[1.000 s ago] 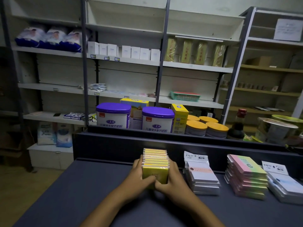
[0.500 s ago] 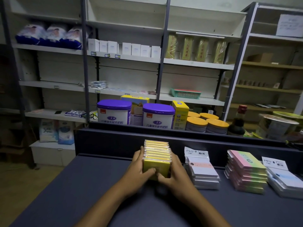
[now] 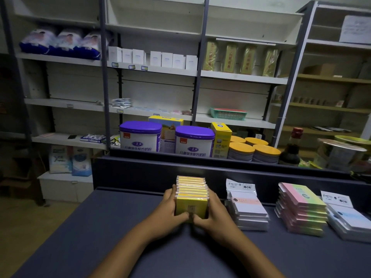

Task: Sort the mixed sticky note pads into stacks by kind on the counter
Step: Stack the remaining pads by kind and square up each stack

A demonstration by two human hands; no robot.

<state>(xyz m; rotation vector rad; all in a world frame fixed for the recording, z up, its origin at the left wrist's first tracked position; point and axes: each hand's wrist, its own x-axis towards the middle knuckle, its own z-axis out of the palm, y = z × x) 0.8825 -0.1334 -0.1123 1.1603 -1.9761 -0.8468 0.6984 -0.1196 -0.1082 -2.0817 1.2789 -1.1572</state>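
Centrally, both hands clamp the yellow pad stack (image 3: 191, 197) on the counter (image 3: 80, 237).
Left hand (image 3: 167, 212) and right hand (image 3: 213, 213) press its sides, fingers mostly hidden behind; its lower edge is covered by the thumbs.

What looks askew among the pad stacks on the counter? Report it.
Nothing is spilled or damaged. The pink and green stack is stepped, its pads fanned sideways rather than squared. The yellow pads stand on edge between left hand and right hand, not lying flat.
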